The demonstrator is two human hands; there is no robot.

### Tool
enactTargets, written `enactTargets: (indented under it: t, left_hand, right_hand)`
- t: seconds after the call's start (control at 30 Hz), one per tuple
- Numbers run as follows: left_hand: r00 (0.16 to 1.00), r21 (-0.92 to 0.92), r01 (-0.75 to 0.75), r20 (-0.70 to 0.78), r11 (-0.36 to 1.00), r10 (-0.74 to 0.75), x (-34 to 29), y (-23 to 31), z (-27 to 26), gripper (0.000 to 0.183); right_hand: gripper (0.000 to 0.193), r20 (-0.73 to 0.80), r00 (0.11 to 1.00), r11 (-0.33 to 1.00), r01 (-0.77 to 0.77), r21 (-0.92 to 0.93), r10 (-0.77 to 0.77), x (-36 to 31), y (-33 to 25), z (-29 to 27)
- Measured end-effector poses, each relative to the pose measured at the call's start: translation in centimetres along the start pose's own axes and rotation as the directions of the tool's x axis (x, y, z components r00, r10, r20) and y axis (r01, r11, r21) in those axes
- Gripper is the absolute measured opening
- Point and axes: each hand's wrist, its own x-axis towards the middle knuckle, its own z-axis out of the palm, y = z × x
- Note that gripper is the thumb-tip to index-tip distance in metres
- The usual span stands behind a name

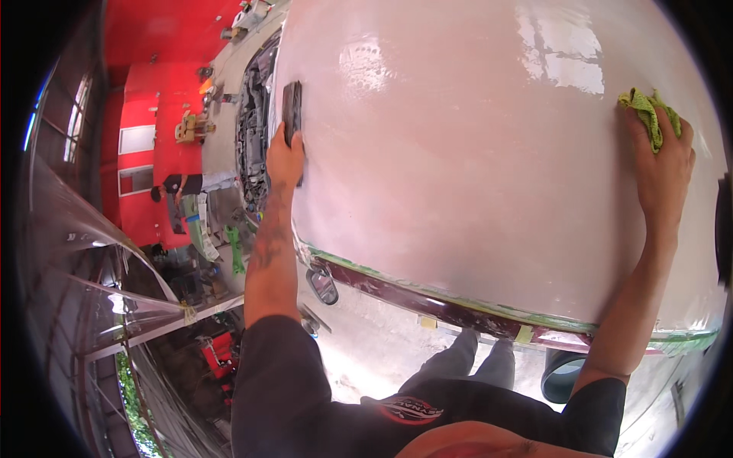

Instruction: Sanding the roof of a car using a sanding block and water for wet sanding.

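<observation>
A wide, pale beige-pink car roof (458, 168) spreads in front of me, with a wet sheen and window reflections on it. At its left edge my left hand (285, 159) grips a long dark sanding block (292, 103), which lies along that edge. My right hand (663, 164) is over on the far right side of the roof, its fingers closed around a crumpled yellow-green cloth (647, 116). The cloth seems to rest on the surface. Green masking tape (427, 294) runs along the near roof edge above a dark red strip.
Below the roof edge sit a side mirror (322, 287) and a dark bucket (563, 375) by my legs. An exposed engine bay (256, 114) is beyond the left edge. Farther left, another person (182, 185) stands by a red wall (179, 114), near plastic sheeting.
</observation>
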Motion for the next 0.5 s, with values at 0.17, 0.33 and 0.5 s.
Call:
enactTargets:
  t: [0.17, 0.33, 0.5]
  left_hand:
    - [0.995, 0.018, -0.092, -0.038, 0.996, 0.093, -6.0, 3.4, 2.3, 0.049]
    - [0.987, -0.042, -0.155, 0.042, 0.987, 0.157, -19.1, 3.8, -1.1, 0.057]
    - [0.994, -0.07, 0.092, -0.053, 0.993, -0.096, -5.3, -2.5, -0.2, 0.051]
  right_hand:
    - [0.051, -0.022, 1.0, 0.997, -0.024, -0.072, 0.022, 0.7, 2.2, -0.2]
    - [0.054, -0.014, 0.999, 0.993, -0.037, -0.109, 0.036, 0.0, 1.8, 1.6]
    - [0.056, -0.043, 0.999, 0.997, 0.022, -0.079, -0.026, 0.7, 2.6, 2.0]
